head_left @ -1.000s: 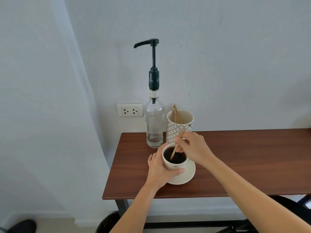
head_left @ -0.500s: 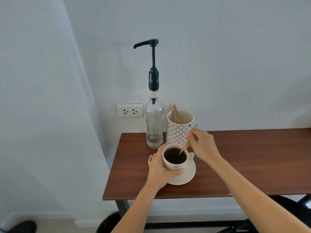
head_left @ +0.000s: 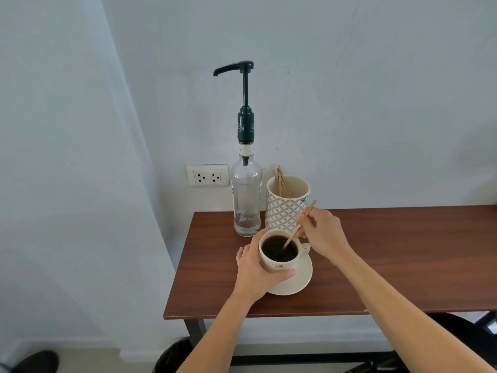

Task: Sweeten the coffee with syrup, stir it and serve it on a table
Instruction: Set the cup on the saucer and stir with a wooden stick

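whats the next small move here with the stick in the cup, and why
Probably circle the stir stick through the coffee a few more turns. Its tip is dipped in near the rim, pinched by the right hand, while the left hand steadies the cup on its saucer, so the setup suits stirring before serving.

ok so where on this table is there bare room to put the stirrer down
The widest bare patch of the table runs right of the right hand to the frame edge. A narrower strip lies left of the syrup bottle and left hand. The back left is crowded: bottle, patterned stick cup, coffee cup and saucer stand close together.
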